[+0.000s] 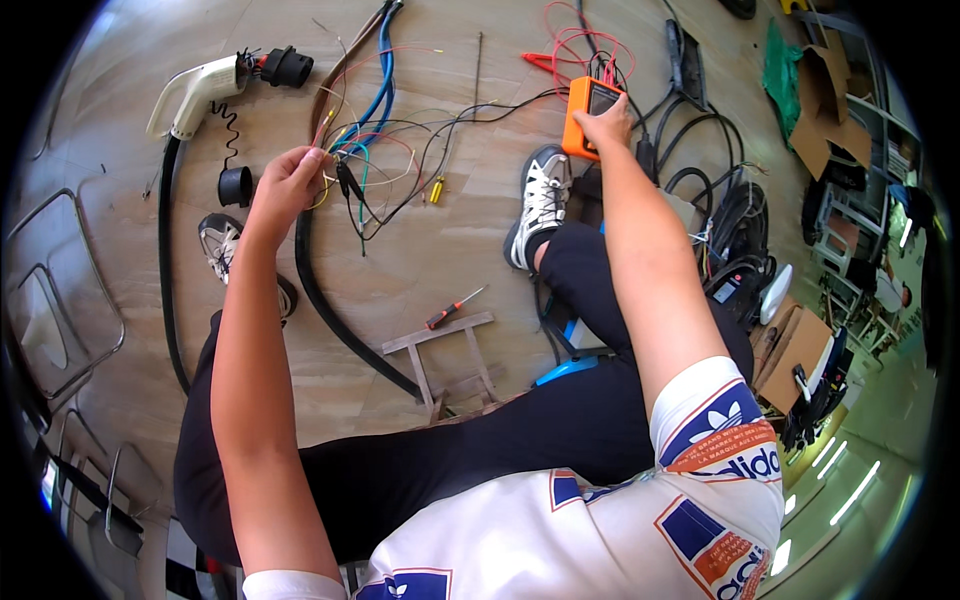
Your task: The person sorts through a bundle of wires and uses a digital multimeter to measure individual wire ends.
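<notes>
My left hand (pixel 287 190) is closed in a pinch on a thin wire, among the loose coloured wires (pixel 375 150) fanning out of a thick black cable (pixel 312 260). Beside its fingertips hangs a black clip (pixel 350 186) on a black lead. My right hand (pixel 610 125) grips an orange multimeter (pixel 577 118), its thumb across the front. Red and black leads rise from the meter's far end, and a red clip (pixel 540 62) lies on the floor beside it. Blue thicker wires (pixel 386 70) run away at the top.
A white charging gun (pixel 205 92) with a black cable lies at left, near a black round cap (pixel 235 186). A yellow screwdriver (pixel 437 190), an orange-black screwdriver (pixel 447 312) and a wooden stool (pixel 440 345) are between my legs. Coiled black cables (pixel 738 225) and cardboard boxes (pixel 795 360) sit at right.
</notes>
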Demonstrator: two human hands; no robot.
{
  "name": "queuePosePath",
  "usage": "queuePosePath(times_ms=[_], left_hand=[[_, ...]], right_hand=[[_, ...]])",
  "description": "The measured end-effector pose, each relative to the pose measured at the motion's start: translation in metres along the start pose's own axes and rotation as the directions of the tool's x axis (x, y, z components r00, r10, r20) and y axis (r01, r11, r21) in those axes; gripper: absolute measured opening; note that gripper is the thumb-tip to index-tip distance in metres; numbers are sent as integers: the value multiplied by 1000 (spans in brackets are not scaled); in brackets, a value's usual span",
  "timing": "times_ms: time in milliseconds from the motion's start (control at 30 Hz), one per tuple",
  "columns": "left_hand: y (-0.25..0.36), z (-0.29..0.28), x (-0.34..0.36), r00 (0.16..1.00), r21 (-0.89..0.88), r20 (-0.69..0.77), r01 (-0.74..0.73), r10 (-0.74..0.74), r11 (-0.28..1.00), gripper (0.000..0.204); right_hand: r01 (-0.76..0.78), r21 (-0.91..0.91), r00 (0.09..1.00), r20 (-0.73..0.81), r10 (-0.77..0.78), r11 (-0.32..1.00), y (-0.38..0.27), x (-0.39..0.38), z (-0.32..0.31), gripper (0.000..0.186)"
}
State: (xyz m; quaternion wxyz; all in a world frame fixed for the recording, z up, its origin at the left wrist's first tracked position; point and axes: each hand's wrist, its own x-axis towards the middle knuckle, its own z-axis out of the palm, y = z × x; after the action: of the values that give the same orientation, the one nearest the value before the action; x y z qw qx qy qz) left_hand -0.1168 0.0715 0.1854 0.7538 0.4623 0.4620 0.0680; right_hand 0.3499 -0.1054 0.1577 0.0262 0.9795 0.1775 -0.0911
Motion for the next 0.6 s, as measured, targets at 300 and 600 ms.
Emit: queuePosePath(times_ms=[300, 600], left_hand=[[-3, -42, -6, 991, -348, 114, 102, -66, 932, 22], [0, -27, -2, 979, -311, 194, 116, -57, 943, 23]], right_hand=[[80, -28, 994, -68, -82, 996, 0, 27, 26, 113], [218, -124, 955, -177, -238, 968, 2, 12, 36, 80]])
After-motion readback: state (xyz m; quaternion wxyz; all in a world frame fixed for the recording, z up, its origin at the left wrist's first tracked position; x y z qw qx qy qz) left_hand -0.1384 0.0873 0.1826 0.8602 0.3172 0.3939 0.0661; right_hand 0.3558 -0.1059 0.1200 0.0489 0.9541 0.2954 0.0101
